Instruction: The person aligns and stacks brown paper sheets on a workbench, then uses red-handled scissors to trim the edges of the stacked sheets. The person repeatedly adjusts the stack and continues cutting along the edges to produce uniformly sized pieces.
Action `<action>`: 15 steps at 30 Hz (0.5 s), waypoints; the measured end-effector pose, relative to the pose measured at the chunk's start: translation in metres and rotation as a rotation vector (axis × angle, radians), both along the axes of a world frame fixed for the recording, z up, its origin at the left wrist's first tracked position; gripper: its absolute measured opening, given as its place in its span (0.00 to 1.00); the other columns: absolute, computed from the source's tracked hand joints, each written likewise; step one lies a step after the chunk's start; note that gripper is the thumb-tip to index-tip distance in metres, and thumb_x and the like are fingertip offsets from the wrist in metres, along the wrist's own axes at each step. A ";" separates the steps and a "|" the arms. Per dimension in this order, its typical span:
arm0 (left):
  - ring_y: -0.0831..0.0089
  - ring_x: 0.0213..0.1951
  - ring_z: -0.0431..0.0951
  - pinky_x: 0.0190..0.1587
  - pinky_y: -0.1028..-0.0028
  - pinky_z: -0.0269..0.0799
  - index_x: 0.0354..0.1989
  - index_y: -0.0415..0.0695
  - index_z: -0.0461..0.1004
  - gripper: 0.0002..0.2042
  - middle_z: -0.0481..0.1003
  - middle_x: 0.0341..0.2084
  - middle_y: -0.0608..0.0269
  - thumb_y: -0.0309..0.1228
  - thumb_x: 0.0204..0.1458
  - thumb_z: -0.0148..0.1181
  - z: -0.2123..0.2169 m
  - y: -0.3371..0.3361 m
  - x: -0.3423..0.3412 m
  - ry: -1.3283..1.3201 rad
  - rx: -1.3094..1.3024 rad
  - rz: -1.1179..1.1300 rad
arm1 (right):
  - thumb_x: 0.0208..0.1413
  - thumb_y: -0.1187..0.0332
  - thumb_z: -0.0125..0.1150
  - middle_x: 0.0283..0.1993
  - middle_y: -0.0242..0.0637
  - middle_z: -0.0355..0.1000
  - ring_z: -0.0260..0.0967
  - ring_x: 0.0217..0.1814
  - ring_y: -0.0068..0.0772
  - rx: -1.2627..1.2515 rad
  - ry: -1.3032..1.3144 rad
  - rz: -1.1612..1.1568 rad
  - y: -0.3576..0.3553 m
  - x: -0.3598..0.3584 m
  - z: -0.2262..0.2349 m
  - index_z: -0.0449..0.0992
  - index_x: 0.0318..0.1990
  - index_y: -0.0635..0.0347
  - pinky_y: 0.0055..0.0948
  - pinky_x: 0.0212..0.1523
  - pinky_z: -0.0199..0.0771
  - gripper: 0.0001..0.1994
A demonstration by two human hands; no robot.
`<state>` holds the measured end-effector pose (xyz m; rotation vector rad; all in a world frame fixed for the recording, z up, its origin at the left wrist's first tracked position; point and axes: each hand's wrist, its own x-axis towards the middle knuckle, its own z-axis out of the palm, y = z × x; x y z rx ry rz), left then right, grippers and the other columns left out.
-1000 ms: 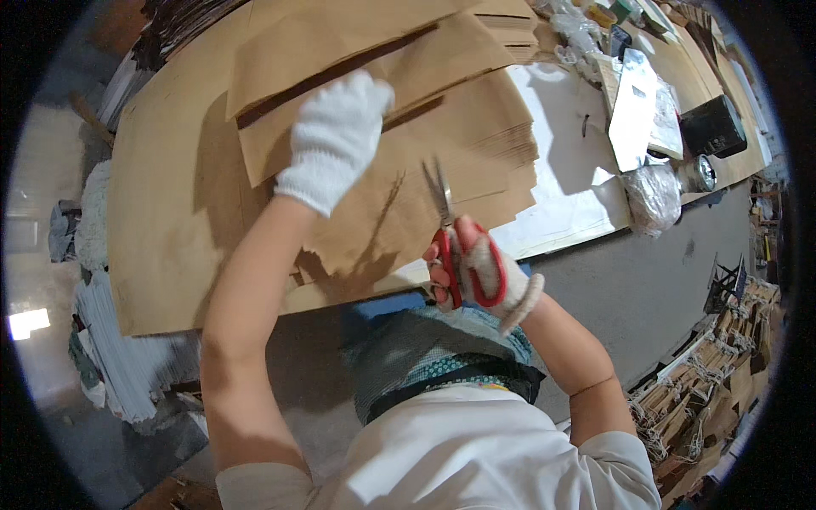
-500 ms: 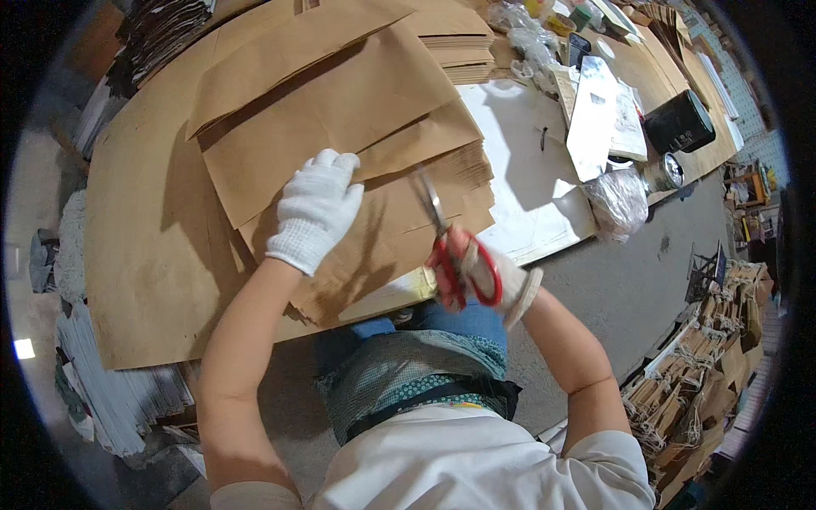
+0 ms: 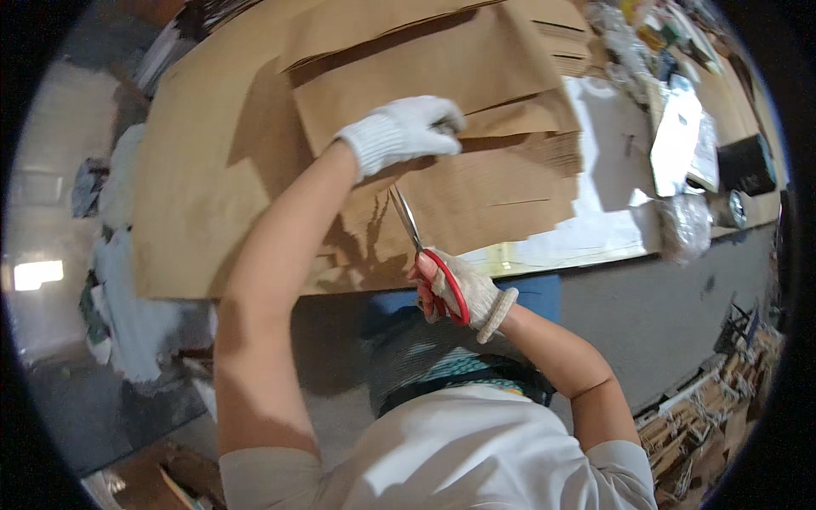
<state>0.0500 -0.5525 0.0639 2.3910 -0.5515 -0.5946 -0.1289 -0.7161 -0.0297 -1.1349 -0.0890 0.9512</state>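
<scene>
White-gloved, the left hand (image 3: 404, 132) has turned rightward, its fingers now at the brown paper (image 3: 476, 72) on the bench (image 3: 195, 204); whether that grip pinches any, I cannot tell. The right hand (image 3: 469, 291) clasps red-handled scissors (image 3: 412, 229).

Free passage on the worker's left, over pale wooden tabletop (image 3: 191, 191). Right end crowded: crumpled clear plastic bag (image 3: 684, 228), black cylindrical container (image 3: 748, 166). Red-handled metal scissors (image 3: 409, 223) obstruct near middle.

Uneven light, glare on silvery plate (image 3: 676, 140), shadows on brown paper (image 3: 484, 187), slight blur, bowed blackened edges
</scene>
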 end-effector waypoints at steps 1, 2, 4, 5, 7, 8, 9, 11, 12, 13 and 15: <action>0.69 0.44 0.76 0.51 0.72 0.73 0.51 0.42 0.76 0.22 0.77 0.41 0.59 0.41 0.50 0.66 0.000 0.004 -0.001 -0.036 0.014 -0.006 | 0.61 0.38 0.55 0.22 0.31 0.66 0.66 0.19 0.26 -0.067 -0.009 0.035 0.018 -0.001 0.004 0.70 0.41 0.57 0.26 0.18 0.68 0.27; 0.69 0.45 0.77 0.50 0.73 0.73 0.52 0.42 0.75 0.23 0.77 0.41 0.58 0.40 0.50 0.66 0.002 0.003 -0.003 -0.070 0.010 -0.007 | 0.61 0.38 0.56 0.22 0.32 0.65 0.66 0.19 0.25 -0.155 -0.023 0.053 0.030 0.004 0.008 0.69 0.41 0.57 0.26 0.17 0.67 0.27; 0.68 0.45 0.77 0.50 0.72 0.74 0.52 0.42 0.75 0.21 0.77 0.41 0.59 0.39 0.51 0.65 0.016 -0.004 -0.010 -0.011 0.099 0.020 | 0.63 0.40 0.55 0.21 0.31 0.65 0.67 0.19 0.26 -0.247 -0.081 0.049 0.043 0.007 0.009 0.70 0.39 0.58 0.27 0.18 0.67 0.26; 0.67 0.44 0.78 0.49 0.71 0.74 0.50 0.43 0.75 0.20 0.77 0.41 0.58 0.38 0.51 0.64 0.008 0.000 -0.010 -0.075 0.059 0.023 | 0.64 0.40 0.52 0.19 0.31 0.65 0.67 0.18 0.28 -0.252 -0.126 0.027 0.046 0.007 0.007 0.71 0.37 0.57 0.29 0.19 0.67 0.25; 0.64 0.43 0.79 0.47 0.68 0.75 0.48 0.45 0.76 0.16 0.77 0.41 0.56 0.36 0.51 0.63 -0.017 0.010 -0.007 -0.205 -0.027 0.019 | 0.64 0.40 0.51 0.18 0.30 0.64 0.67 0.18 0.27 -0.267 -0.102 0.057 0.045 0.010 0.013 0.70 0.36 0.58 0.29 0.18 0.66 0.26; 0.63 0.42 0.80 0.46 0.67 0.76 0.47 0.46 0.76 0.15 0.77 0.41 0.56 0.35 0.51 0.62 -0.018 0.009 -0.003 -0.362 0.039 0.040 | 0.63 0.39 0.53 0.19 0.29 0.63 0.66 0.18 0.26 -0.288 -0.028 0.100 0.035 0.012 0.025 0.70 0.38 0.59 0.28 0.17 0.66 0.27; 0.61 0.41 0.80 0.45 0.65 0.76 0.45 0.47 0.76 0.13 0.77 0.42 0.55 0.33 0.51 0.61 -0.018 0.014 0.001 -0.518 0.103 0.064 | 0.62 0.37 0.54 0.19 0.28 0.62 0.65 0.17 0.25 -0.307 0.048 0.141 0.027 0.014 0.035 0.69 0.39 0.60 0.26 0.16 0.66 0.29; 0.58 0.41 0.80 0.43 0.61 0.77 0.42 0.49 0.75 0.10 0.77 0.41 0.56 0.32 0.51 0.61 -0.008 0.010 0.003 -0.736 0.190 0.155 | 0.62 0.35 0.51 0.20 0.29 0.62 0.65 0.18 0.26 -0.253 0.060 0.040 0.002 0.014 0.042 0.69 0.39 0.59 0.27 0.16 0.65 0.30; 0.56 0.40 0.80 0.42 0.59 0.77 0.41 0.50 0.75 0.09 0.76 0.41 0.56 0.31 0.51 0.61 0.004 0.008 0.000 -0.793 0.234 0.226 | 0.62 0.34 0.50 0.20 0.29 0.62 0.65 0.18 0.27 -0.224 0.063 -0.005 -0.010 0.014 0.044 0.69 0.39 0.59 0.28 0.16 0.65 0.31; 0.55 0.40 0.80 0.42 0.58 0.77 0.41 0.50 0.75 0.09 0.76 0.39 0.58 0.32 0.51 0.62 0.009 0.008 -0.003 -0.867 0.270 0.224 | 0.60 0.30 0.48 0.20 0.29 0.63 0.65 0.18 0.28 -0.248 0.159 -0.004 -0.024 0.017 0.041 0.69 0.38 0.58 0.29 0.18 0.66 0.33; 0.55 0.41 0.79 0.43 0.57 0.76 0.41 0.53 0.75 0.10 0.74 0.37 0.60 0.34 0.51 0.64 0.002 0.000 -0.011 -0.884 0.370 0.199 | 0.57 0.26 0.44 0.24 0.31 0.67 0.69 0.24 0.31 -0.063 0.257 -0.083 -0.054 0.026 0.047 0.70 0.40 0.57 0.31 0.27 0.71 0.37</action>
